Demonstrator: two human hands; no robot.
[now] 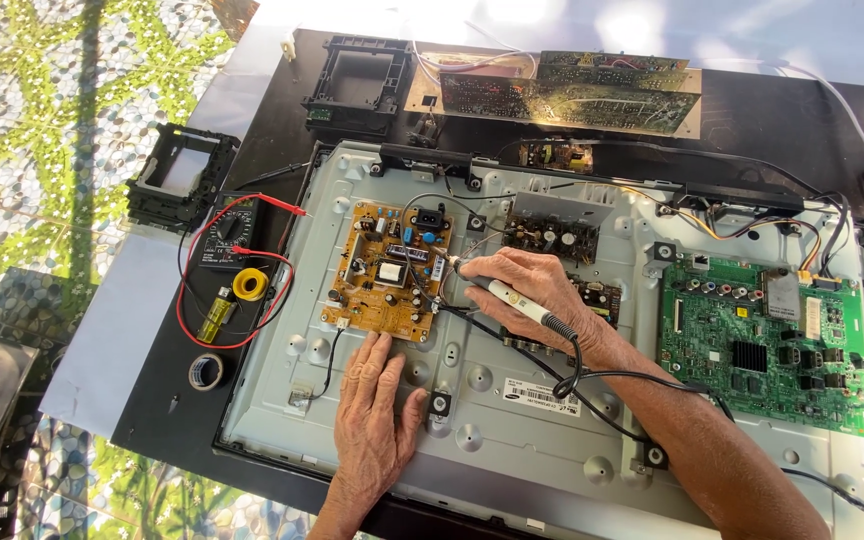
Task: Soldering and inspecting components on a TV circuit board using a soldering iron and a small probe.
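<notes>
We list, largest first: desk [772, 110], dark top, carrying everything below
Grey metal back panel [512, 460] of an opened flat screen, lying flat across the desk
Green circuit board [752, 350], mounted at the panel's right
Long brown circuit board [562, 98], on the desk beyond the panel's far edge
Tan power board [384, 272], mounted left of the panel's centre
Our left hand [377, 420], grip open, fingers flat on the panel, fingertips touching the near edge of the tan power board
Our right hand [532, 295], grip closed around a soldering iron [517, 303], white handle, black cable trailing near and right; its tip meets the right edge of the tan power board
Black multimeter [224, 232], left of the panel, red leads looped around it
Yellow solder reel [249, 285], just near the multimeter
</notes>
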